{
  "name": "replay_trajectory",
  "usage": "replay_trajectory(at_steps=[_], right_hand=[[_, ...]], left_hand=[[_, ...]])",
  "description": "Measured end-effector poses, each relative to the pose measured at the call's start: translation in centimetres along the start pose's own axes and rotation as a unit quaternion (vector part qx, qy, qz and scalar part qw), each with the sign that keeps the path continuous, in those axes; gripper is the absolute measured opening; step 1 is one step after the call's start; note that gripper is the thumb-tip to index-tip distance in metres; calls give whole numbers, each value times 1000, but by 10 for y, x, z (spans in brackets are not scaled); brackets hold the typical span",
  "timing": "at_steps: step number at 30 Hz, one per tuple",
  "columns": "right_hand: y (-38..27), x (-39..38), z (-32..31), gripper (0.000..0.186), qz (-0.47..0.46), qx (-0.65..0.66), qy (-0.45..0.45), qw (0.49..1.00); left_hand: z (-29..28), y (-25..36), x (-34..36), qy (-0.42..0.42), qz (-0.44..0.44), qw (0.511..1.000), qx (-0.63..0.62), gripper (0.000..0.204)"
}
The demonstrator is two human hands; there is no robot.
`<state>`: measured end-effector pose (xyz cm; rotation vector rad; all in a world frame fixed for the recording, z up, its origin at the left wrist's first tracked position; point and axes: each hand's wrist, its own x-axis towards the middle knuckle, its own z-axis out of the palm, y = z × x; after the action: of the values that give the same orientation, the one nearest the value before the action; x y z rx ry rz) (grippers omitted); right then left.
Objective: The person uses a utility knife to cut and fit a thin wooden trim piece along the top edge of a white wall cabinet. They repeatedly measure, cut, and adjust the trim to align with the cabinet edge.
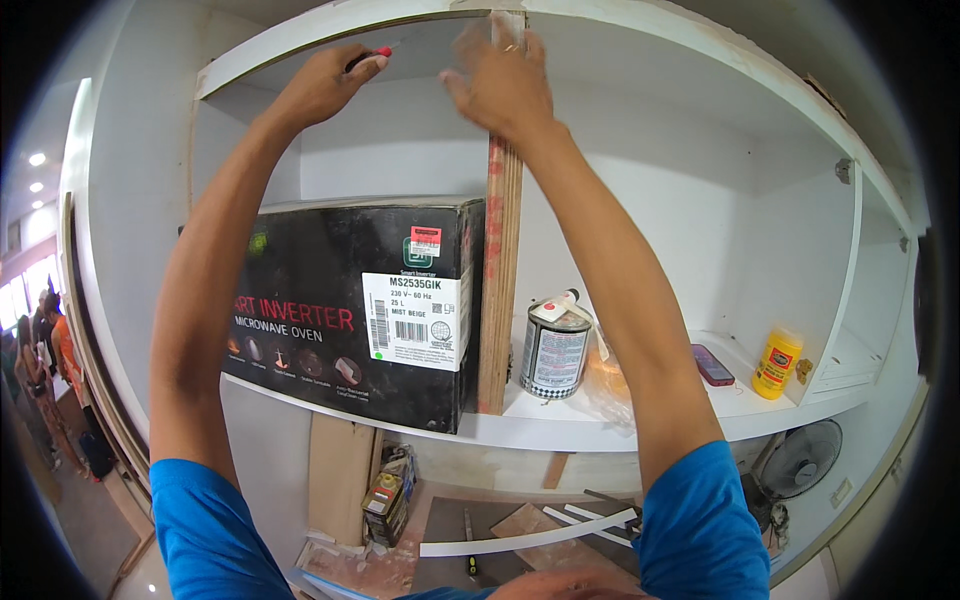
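Both my arms reach up to the top of a white cabinet [690, 55]. My left hand [328, 88] is closed around a thin tool with a red-and-black handle [381, 52]; its narrow tip points right, below the top rail. Close by, my right hand [508, 88] is raised at the top of the upright divider [495, 290]. Its thumb stands apart and the fingers are spread, somewhat smeared by motion. The divider's front edge is bare layered wood with red marks. Whether the fingertips press on its white upper end is hard to tell.
A large black microwave box [350, 300] fills the left bay, jutting over the shelf edge. Right of the divider stand a metal can [556, 350], a phone [712, 366] and a yellow glue bottle [777, 364]. Below are white strips [530, 540], a screwdriver [470, 560] and a fan [802, 458].
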<state>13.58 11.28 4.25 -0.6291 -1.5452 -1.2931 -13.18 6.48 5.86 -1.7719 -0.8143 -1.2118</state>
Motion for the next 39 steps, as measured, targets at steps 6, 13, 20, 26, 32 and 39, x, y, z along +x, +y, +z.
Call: replay_trajectory(at_steps=[6, 13, 20, 26, 32, 39], right_hand=[[8, -47, -9, 45, -20, 211, 18, 977], [-9, -46, 0, 57, 29, 81, 150, 985], [-8, -45, 10, 62, 88, 126, 109, 982], [-6, -46, 15, 62, 84, 125, 115, 982], [-2, -47, 13, 62, 74, 136, 119, 981], [-4, -45, 17, 62, 64, 157, 130, 977]], left_hand=[[-10, 59, 32, -54, -108, 986, -113, 48], [-12, 86, 82, -69, 111, 982, 135, 40], [-20, 111, 88, -103, 87, 972, 193, 40], [-18, 118, 91, -119, 66, 965, 226, 42], [-29, 127, 91, -130, 65, 956, 256, 47], [-31, 110, 95, -132, 58, 949, 282, 49]])
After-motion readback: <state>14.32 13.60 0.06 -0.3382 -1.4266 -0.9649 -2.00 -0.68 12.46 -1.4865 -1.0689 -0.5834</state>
